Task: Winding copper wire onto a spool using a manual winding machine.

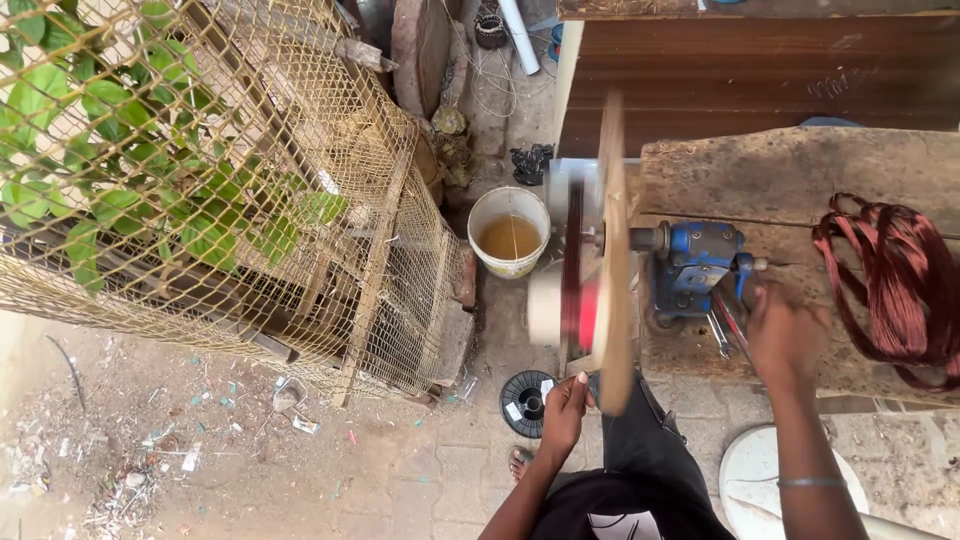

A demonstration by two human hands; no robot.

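Observation:
A blue hand-cranked winding machine (694, 270) is fixed on a worn wooden bench (790, 170). Its shaft carries a spinning wooden former (612, 250), blurred, with dark red copper wire (574, 250) wound on it. My right hand (782, 330) is closed on the crank handle just right of the machine. My left hand (566, 408) is below the former, fingers pinched on the thin wire feeding up to it. A black wire spool (527, 403) stands on the ground by that hand.
A bundle of reddish copper coils (895, 280) lies on the bench at right. A white bucket of yellowish liquid (510, 232) stands on the ground. A wire-mesh cage around a leafy plant (220, 190) fills the left. A white stool (760, 480) is under my right arm.

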